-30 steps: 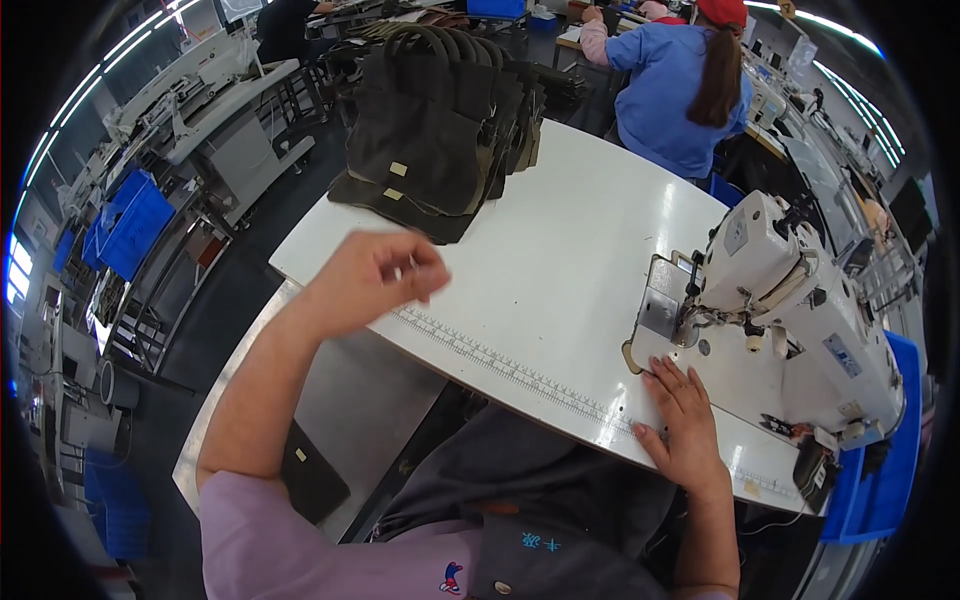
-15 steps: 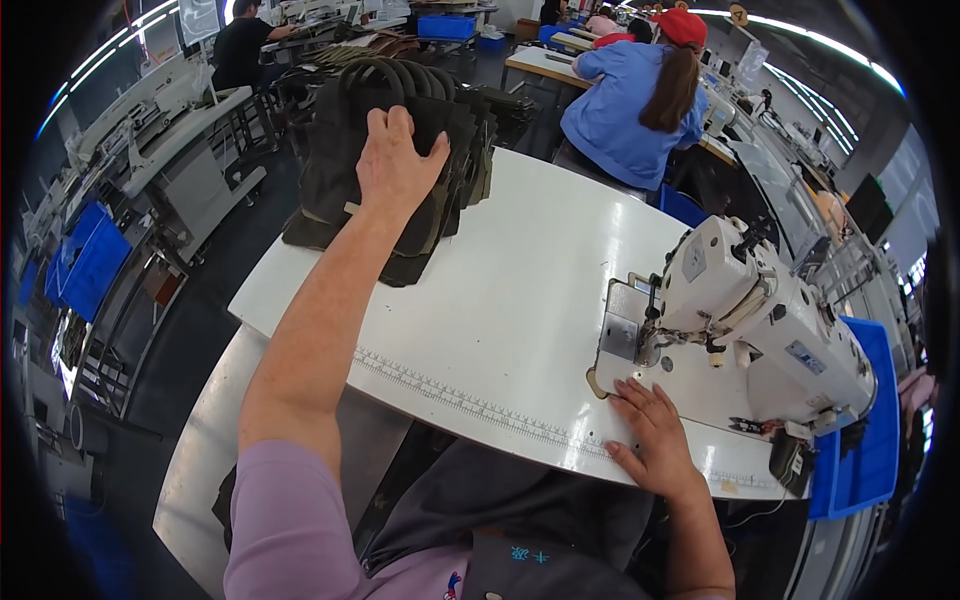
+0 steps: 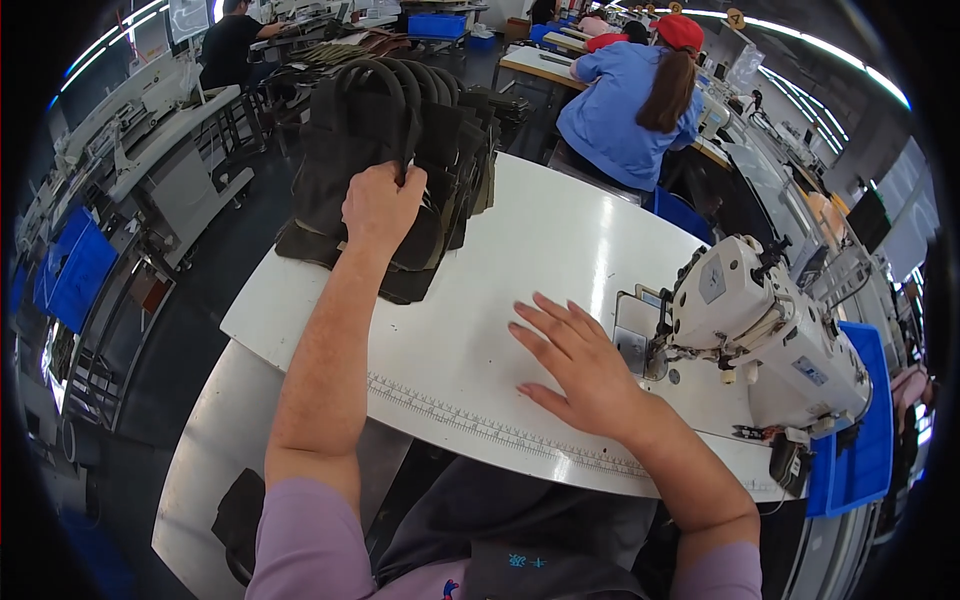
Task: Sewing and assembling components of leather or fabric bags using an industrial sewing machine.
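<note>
A left hand [image 3: 383,207] clasps a dark fabric piece [image 3: 332,170] at the front of a stack [image 3: 455,150] topped with looped handles [image 3: 402,90], at the far left of a white worktop [image 3: 480,310], while the right hand [image 3: 578,370], fingers spread wide, is over the worktop beside a white sewing machine [image 3: 725,295]. A blue bin [image 3: 872,450] sits just right of the machine; beyond the worktop, a co-worker [image 3: 625,125] in a blue shirt and red cap [image 3: 679,33] faces away.

Two hands [image 3: 380,205] [image 3: 585,375], one sewing machine [image 3: 735,300] and one fabric pile [image 3: 335,165] share one worktable [image 3: 460,330].
</note>
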`<action>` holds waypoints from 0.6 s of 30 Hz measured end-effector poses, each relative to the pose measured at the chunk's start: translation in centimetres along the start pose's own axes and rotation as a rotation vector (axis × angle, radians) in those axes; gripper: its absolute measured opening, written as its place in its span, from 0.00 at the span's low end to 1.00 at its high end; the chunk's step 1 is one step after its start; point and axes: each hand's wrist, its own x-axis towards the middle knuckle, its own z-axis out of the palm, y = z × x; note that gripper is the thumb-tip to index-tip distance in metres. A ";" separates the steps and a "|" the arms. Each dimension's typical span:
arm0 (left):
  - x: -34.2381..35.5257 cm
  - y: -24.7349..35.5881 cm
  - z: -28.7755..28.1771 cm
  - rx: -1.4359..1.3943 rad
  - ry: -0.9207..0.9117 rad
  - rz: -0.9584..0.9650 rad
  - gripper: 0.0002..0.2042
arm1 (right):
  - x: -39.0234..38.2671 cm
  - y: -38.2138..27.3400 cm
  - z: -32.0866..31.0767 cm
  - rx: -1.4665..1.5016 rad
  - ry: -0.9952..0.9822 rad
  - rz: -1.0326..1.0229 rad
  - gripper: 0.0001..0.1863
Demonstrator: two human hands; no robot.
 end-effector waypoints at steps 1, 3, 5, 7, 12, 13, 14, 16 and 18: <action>0.0 -0.6 0.0 -0.088 -0.011 0.006 0.17 | 2.0 0.5 0.7 -0.002 0.073 -0.039 0.33; 0.3 -1.8 0.2 -0.177 -0.026 0.014 0.17 | 6.0 1.7 2.1 0.020 0.186 -0.062 0.32; 0.7 -2.9 -0.1 -0.285 -0.055 0.049 0.16 | 10.3 2.3 3.0 -0.099 0.211 -0.080 0.30; 0.7 -2.5 -0.1 -0.325 -0.071 0.059 0.15 | 13.7 3.2 3.6 -0.232 0.234 -0.077 0.29; 1.6 -4.2 -0.8 -0.514 -0.149 0.092 0.13 | 17.4 4.9 5.1 -0.607 0.133 -0.119 0.27; 1.8 -4.1 -1.4 -0.611 -0.166 0.047 0.13 | 17.5 5.0 5.3 -0.604 0.133 -0.113 0.27; 1.9 -4.2 -1.8 -0.707 -0.183 0.002 0.12 | 17.5 5.1 5.4 -0.624 0.127 -0.092 0.27; 2.7 -6.4 -3.0 -0.746 -0.214 -0.053 0.10 | 17.8 4.6 5.6 -0.634 0.133 -0.080 0.27; 2.9 -7.1 -4.0 -1.177 -0.088 -0.217 0.12 | 17.8 4.6 5.8 -0.618 0.116 -0.082 0.27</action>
